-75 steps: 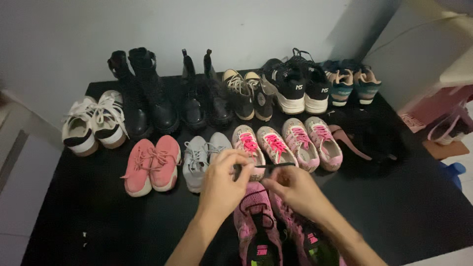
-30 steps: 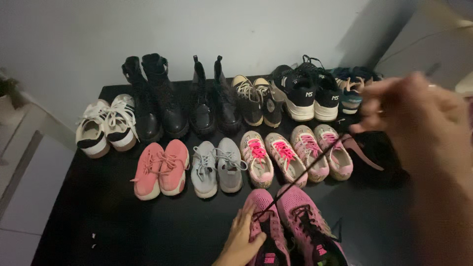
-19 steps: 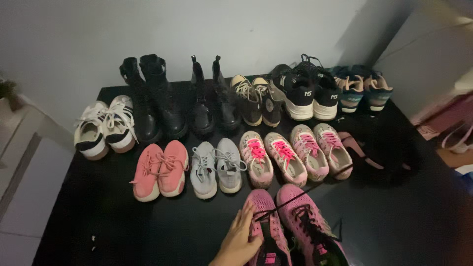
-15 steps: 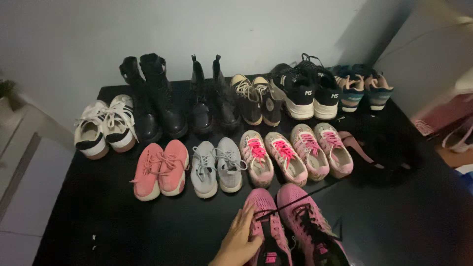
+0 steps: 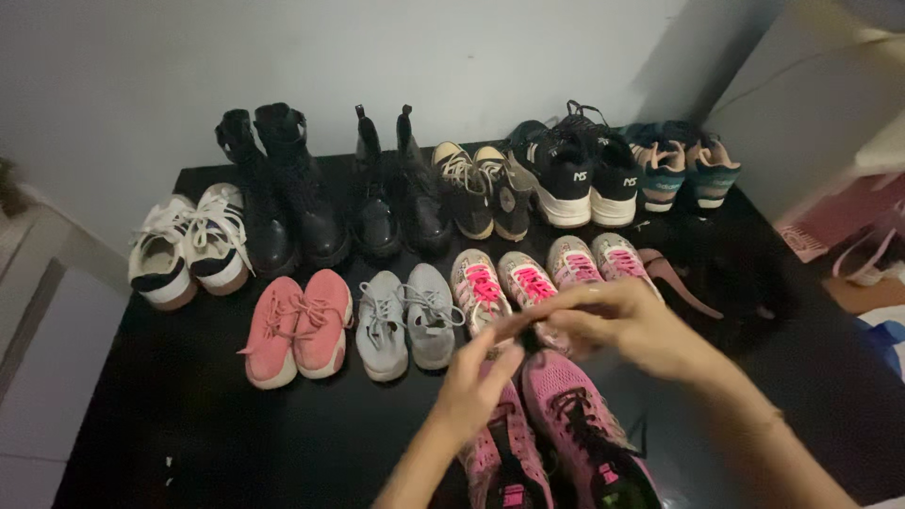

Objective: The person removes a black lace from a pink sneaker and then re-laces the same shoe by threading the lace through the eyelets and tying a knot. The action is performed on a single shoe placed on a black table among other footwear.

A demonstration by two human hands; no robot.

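Both hands meet above the pink sneakers (image 5: 566, 424) at the near edge of the black worktop (image 5: 189, 405). Left hand (image 5: 476, 382) and right hand (image 5: 627, 320) are fingers-pinched, apparently on a dark lace, blurred. Grey sneakers (image 5: 405, 316) sit just beside.

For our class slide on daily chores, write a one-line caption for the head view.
Both hands, left hand and right hand, meet above pink sneakers on a black mat lined with shoes.
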